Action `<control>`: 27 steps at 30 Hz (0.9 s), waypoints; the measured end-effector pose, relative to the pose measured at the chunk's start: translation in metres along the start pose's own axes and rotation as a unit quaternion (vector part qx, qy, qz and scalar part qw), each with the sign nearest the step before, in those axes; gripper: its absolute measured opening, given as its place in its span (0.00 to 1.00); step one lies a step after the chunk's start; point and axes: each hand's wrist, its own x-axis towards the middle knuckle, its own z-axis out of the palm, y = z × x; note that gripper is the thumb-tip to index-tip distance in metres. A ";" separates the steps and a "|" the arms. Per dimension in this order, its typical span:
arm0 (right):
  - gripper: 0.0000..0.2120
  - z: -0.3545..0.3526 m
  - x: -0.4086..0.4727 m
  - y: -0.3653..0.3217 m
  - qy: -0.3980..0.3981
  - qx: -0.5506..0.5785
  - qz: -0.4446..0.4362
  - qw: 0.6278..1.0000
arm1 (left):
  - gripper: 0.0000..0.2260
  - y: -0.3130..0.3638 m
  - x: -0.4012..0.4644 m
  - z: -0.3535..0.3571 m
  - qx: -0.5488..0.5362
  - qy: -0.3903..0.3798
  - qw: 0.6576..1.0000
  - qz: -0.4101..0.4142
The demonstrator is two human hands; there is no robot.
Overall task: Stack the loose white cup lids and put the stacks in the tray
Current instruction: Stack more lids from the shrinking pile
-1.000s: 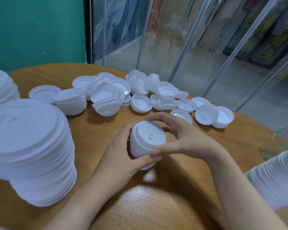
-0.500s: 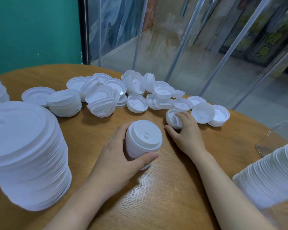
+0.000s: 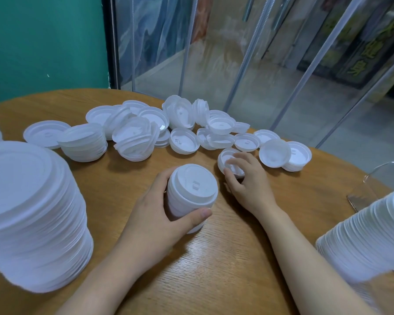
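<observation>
My left hand (image 3: 156, 214) grips a short stack of small white lids (image 3: 190, 193) standing on the wooden table (image 3: 214, 269). To its right, my right hand (image 3: 246, 180) pinches a loose upturned lid (image 3: 225, 159) lying on the table, fingers inside its rim and thumb at its near edge. Several loose lids (image 3: 182, 140) lie scattered across the far part of the table. A clear tray (image 3: 387, 176) sits at the right edge, only partly visible.
A tall stack of large lids (image 3: 30, 214) stands at the near left. A small stack (image 3: 84, 142) lies behind it. A long stack of lids (image 3: 371, 235) lies on its side at the near right. Glass panels stand beyond the table.
My right hand left the stack held by my left hand, reached out to the right and took hold of a loose lid. The left hand kept its grip on the stack.
</observation>
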 end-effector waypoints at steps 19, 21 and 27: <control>0.08 -0.008 -0.036 -0.015 0.128 0.113 0.033 0.985 | 0.33 0.001 0.002 0.000 -0.016 0.002 1.000 -0.010; 0.07 -0.009 -0.036 -0.014 0.118 0.113 0.033 0.986 | 0.32 0.002 0.001 0.000 -0.016 0.001 1.000 -0.011; 0.13 -0.010 -0.034 -0.007 0.096 0.057 -0.016 0.994 | 0.34 0.000 0.000 0.000 -0.012 -0.004 1.000 -0.017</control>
